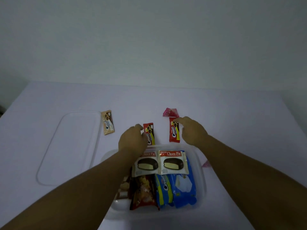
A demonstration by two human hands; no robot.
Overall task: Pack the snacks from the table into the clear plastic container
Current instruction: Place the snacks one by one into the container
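Table-top red snack packs [150, 133] lie under both hands [132, 138].

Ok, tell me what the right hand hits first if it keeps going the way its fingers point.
The right hand points away and slightly left; its fingers already overlap the red cookie packet, though contact is unclear. Just beyond lies the pink wrapped candy.

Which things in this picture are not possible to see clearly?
Head view:
- Left hand covers part of one red biscuit pack; its grip is unclear.
- Left forearm hides the container's left contents.
- Pink wrapper is half hidden behind the right forearm.
- Small print on packs is too blurred to read.
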